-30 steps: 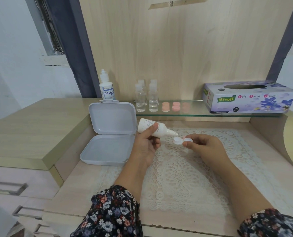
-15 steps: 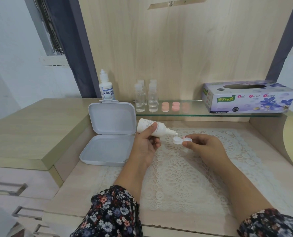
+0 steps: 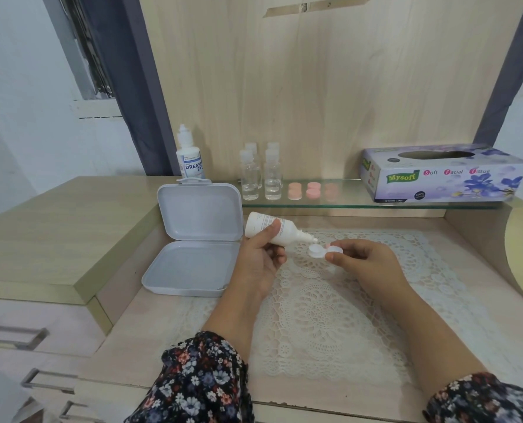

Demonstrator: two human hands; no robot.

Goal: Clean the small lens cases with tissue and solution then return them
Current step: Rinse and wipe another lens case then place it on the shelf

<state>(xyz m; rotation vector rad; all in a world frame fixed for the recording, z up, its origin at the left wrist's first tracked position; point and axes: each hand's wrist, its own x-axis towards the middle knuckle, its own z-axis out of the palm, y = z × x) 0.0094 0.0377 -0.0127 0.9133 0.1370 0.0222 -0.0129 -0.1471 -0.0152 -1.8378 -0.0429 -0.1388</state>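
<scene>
White solution bottle gripped in left hand, lens case pinched in right hand: squeezed too hard, likely overflow onto lace mat.

Left hand: raised above the counter, palm turned inward, fingers and thumb curled round a white bottle tilted nozzle-down toward the right hand. Left forearm: bare, running up from the near edge; floral sleeve at the elbow. Right hand: knuckles up, thumb and fingertips pinching a small white lens case just under the nozzle. Right forearm: bare, angled in from the near right corner; floral cuff.
</scene>
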